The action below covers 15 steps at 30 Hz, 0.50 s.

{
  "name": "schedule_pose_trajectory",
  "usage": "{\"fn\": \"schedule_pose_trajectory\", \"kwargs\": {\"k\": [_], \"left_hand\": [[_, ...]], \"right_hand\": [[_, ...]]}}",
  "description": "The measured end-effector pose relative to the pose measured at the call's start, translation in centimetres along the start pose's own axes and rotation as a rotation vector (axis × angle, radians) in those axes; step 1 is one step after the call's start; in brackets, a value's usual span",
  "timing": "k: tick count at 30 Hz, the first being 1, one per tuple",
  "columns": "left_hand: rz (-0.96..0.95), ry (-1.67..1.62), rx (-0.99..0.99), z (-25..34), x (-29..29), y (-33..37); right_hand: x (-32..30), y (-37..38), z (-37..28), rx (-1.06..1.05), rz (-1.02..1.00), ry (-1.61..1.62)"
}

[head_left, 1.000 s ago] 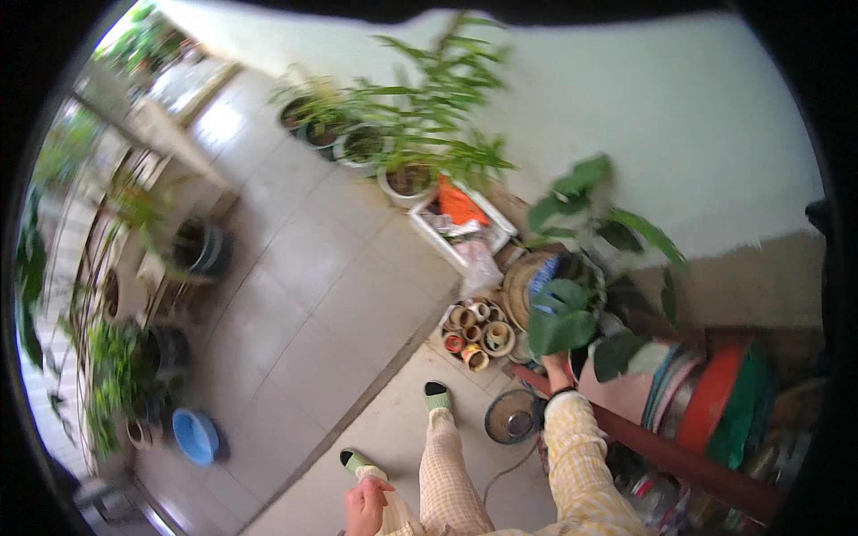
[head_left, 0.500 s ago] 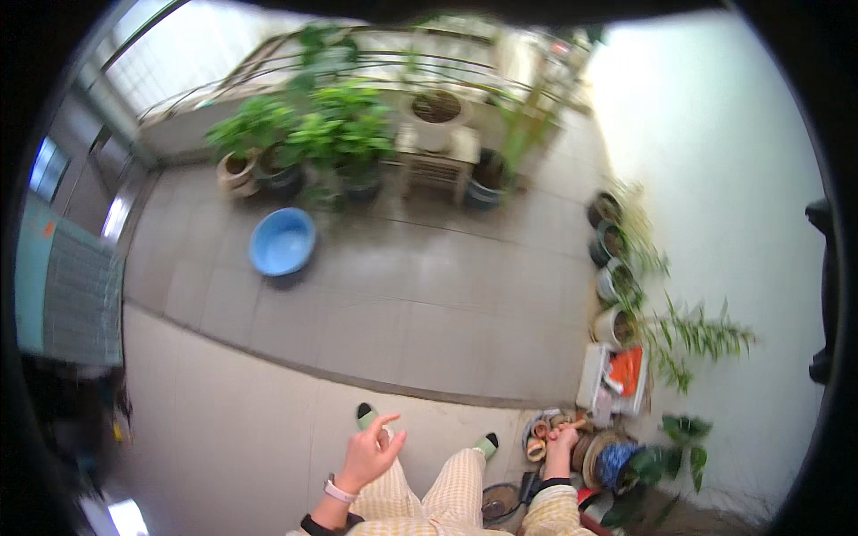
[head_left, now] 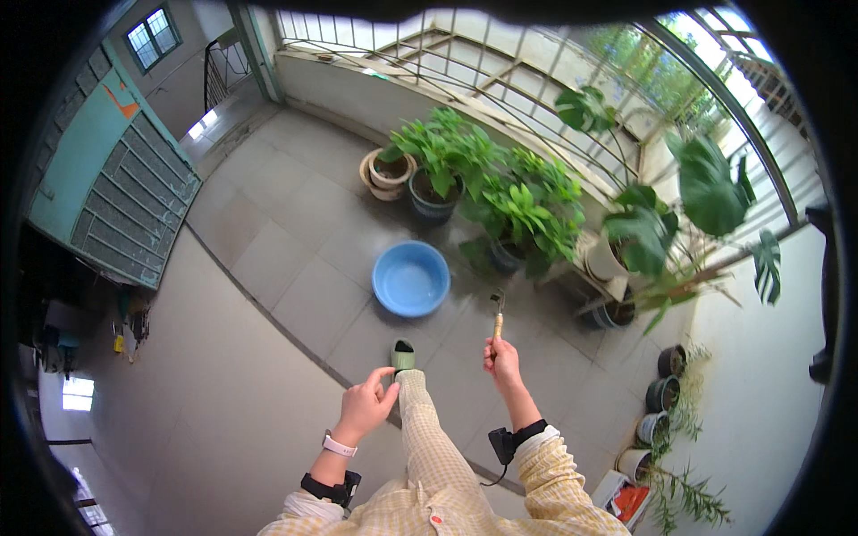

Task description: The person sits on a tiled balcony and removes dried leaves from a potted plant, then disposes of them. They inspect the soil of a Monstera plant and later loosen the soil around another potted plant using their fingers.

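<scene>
My right hand (head_left: 504, 361) is closed around the light wooden handle of a small garden hand rake (head_left: 498, 325). The dark metal, hooked head of the rake points away from me over the grey tiles. My left hand (head_left: 365, 404) hangs above the floor, near my leg. It holds nothing, with thumb and forefinger apart and the other fingers loosely bent. Ahead of both hands, an empty blue plastic basin (head_left: 411, 279) sits on the floor. Beyond the rake stands a leafy green plant (head_left: 523, 210) in a dark pot.
Another bushy potted plant (head_left: 444, 156) and stacked clay pots (head_left: 387, 174) stand along the low wall. A monstera (head_left: 710, 183) spreads at the right. Small pots (head_left: 663, 393) line the white wall, near a white box (head_left: 621, 496). A green metal door (head_left: 116, 170) stands at the left.
My view has swung rightward and I have stepped toward the basin. My right hand has left the clutter of pots and coils and now holds the hand rake out in front.
</scene>
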<state>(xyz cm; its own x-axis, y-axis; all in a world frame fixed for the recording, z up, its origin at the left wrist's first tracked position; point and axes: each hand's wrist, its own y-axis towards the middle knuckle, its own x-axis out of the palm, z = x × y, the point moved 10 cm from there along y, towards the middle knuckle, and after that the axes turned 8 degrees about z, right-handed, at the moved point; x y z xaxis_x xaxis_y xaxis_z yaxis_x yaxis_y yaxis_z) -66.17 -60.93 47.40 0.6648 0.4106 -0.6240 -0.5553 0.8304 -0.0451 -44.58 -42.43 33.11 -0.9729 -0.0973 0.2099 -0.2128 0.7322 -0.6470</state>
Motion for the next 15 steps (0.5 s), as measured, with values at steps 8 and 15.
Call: {"fn": "schedule_pose_trajectory", "kwargs": {"k": [8,15], "left_hand": [[-0.112,0.106,0.028,-9.2,1.5,23.4],[-0.353,0.205,0.224,-15.7,6.1,39.4]], "right_hand": [[16.1,21.3,0.6,0.12,0.045,-0.286],[23.6,34.5,0.7,0.155,0.198,-0.388]]}}
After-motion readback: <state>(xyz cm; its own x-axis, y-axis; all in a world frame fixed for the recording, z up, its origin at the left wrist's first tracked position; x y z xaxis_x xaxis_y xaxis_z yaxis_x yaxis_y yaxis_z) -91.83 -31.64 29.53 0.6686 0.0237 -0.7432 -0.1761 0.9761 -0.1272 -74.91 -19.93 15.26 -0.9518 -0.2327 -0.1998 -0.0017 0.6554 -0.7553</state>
